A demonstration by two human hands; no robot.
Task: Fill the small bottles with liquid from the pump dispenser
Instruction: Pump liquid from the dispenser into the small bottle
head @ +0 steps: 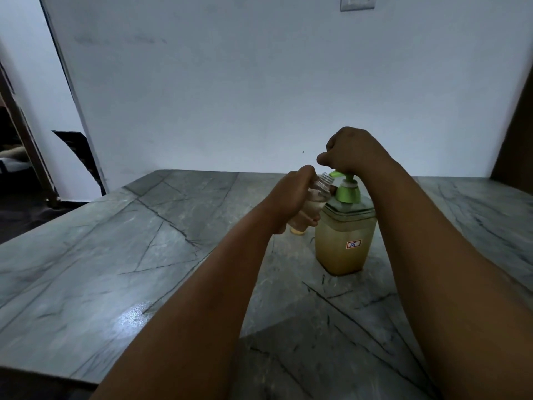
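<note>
Yellowish liquid — pump dispenser (343,241), small bottle (313,203)

Both forearms are bare to the frame edge, the left hand (291,194) and right hand (350,151) ungloved.

Grey veined marble table (115,255) fills lower frame. Pump dispenser (344,241), green head, yellowish liquid, white sticker, stands right of centre. Small yellowish object (297,231) just left of it, mostly hidden.

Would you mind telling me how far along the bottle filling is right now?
In hand: the left hand holds a small bottle, uncapped and tilted, its mouth at the green spout of the pump dispenser, while the right hand sits on the pump head. The bottle looks partly filled. No finished bottles are clearly visible.
</note>
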